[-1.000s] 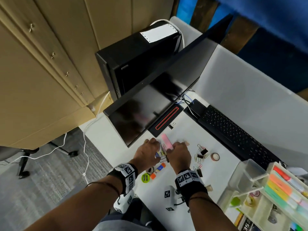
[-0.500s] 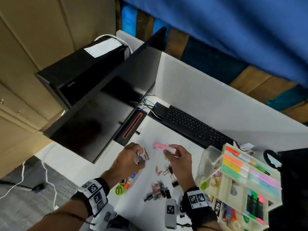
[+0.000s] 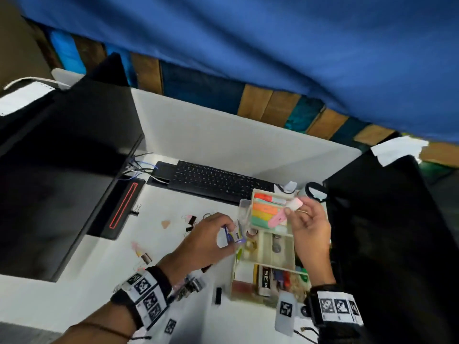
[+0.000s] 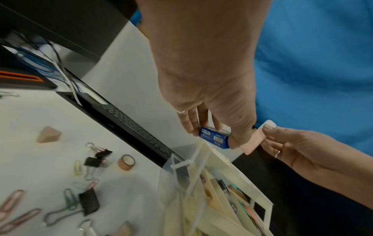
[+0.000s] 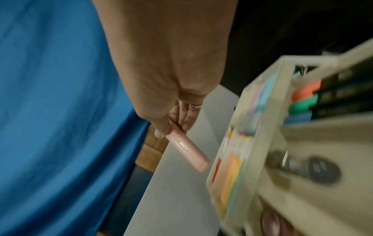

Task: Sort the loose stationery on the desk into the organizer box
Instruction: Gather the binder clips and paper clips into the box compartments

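My right hand (image 3: pixel 293 212) pinches a pink highlighter (image 3: pixel 284 214) by its end and holds it over the organizer box (image 3: pixel 258 254), above the compartment of coloured highlighters. The right wrist view shows the pink highlighter (image 5: pixel 187 150) hanging from the right hand (image 5: pixel 171 127) beside the organizer box (image 5: pixel 262 127). My left hand (image 3: pixel 229 233) grips a small blue-and-white box (image 3: pixel 236 236) at the organizer's left wall. In the left wrist view the small box (image 4: pixel 215 138) sits between the thumb and fingers of the left hand (image 4: pixel 212 135), next to the pink highlighter (image 4: pixel 254 141).
Binder clips and paper clips (image 4: pixel 88 202), a tape roll (image 4: pixel 126 162) and a triangular eraser (image 4: pixel 48 135) lie loose on the white desk (image 3: pixel 173 244). A black keyboard (image 3: pixel 218 180) runs behind them, a monitor (image 3: pixel 62 170) stands left, and a black bag (image 3: pixel 397 244) is at the right.
Both hands left the stationery pile and moved right to the organizer. The right one carries the pink highlighter, the left one the small box. The head view swung right.
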Demonstrator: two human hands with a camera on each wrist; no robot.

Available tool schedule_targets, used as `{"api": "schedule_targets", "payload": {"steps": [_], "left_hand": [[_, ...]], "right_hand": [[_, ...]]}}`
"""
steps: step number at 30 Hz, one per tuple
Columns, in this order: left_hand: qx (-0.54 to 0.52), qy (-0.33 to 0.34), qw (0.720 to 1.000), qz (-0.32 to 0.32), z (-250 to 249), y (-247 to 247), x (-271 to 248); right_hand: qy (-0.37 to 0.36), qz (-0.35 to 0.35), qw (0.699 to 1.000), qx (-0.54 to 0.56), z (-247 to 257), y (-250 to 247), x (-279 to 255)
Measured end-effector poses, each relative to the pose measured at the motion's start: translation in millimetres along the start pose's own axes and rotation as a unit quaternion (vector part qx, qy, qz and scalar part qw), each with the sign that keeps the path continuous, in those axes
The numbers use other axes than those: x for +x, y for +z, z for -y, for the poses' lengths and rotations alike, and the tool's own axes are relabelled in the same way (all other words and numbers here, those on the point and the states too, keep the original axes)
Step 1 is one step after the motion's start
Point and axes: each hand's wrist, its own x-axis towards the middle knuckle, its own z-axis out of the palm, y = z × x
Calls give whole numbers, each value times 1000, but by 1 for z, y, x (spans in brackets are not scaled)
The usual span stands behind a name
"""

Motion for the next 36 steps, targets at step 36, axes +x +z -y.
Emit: {"api": "schedule_targets", "payload": {"steps": [36], "left_hand": [[143,9,977,155,-43,138,17]], "right_hand": [[-178,74,898,-395,-114,-102,25]]}}
